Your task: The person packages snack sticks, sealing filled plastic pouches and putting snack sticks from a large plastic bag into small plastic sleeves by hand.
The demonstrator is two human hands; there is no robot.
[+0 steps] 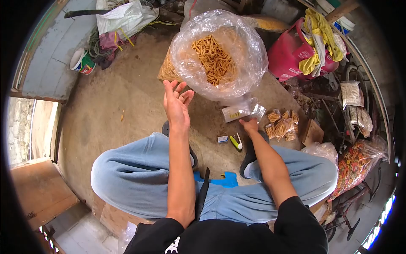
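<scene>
My left hand [177,103] is raised with the palm turned up and its fingers loosely apart, holding nothing. It is just below the near left side of a large clear plastic bag [249,55], whose mouth is rolled open. Inside lie brown stick-shaped snacks [213,61]. Down by the floor, my right hand [249,125] is closed at the edge of a clear plastic bag [257,111], its fingertips partly hidden. A white-labelled packet [235,113] lies beside it. Small filled snack bags [282,125] sit in a pile to the right of this hand.
A green and white stapler [237,142] and a small blue-white box [222,139] lie between my feet. Under me is a blue plastic stool [224,180]. A pink gas cylinder [283,53] with yellow cloth stands at right; a white-green bucket [82,61] is far left.
</scene>
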